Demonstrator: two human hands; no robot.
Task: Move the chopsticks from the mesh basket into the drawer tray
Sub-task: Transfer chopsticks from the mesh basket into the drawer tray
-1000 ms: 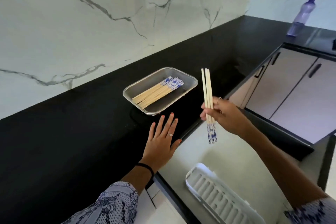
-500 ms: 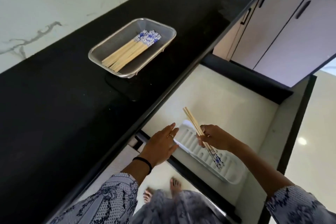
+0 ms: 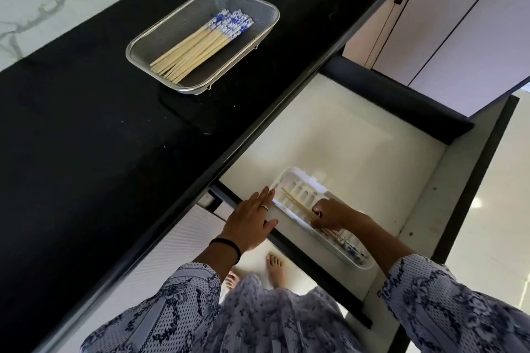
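The steel mesh basket [image 3: 259,6] stands on the black counter and holds several wooden chopsticks [image 3: 198,44] with blue-and-white ends. A white ribbed tray [image 3: 298,185] lies in the open drawer [image 3: 338,140]. My right hand [image 3: 332,213] grips a pair of chopsticks [image 3: 296,205] low inside the tray; their blue ends [image 3: 351,251] show past my wrist. My left hand [image 3: 252,219] is stretched flat, its fingertips touching the tray's left rim at the drawer's front edge.
The black counter [image 3: 86,137] runs along the left under a marble wall. Pale cabinet doors with dark handles [image 3: 470,23] are at the upper right. My bare feet [image 3: 274,269] stand on the floor below the drawer front.
My right hand has lowered the pair of chopsticks from above the tray down into it. My left hand has slid forward to the tray's rim.
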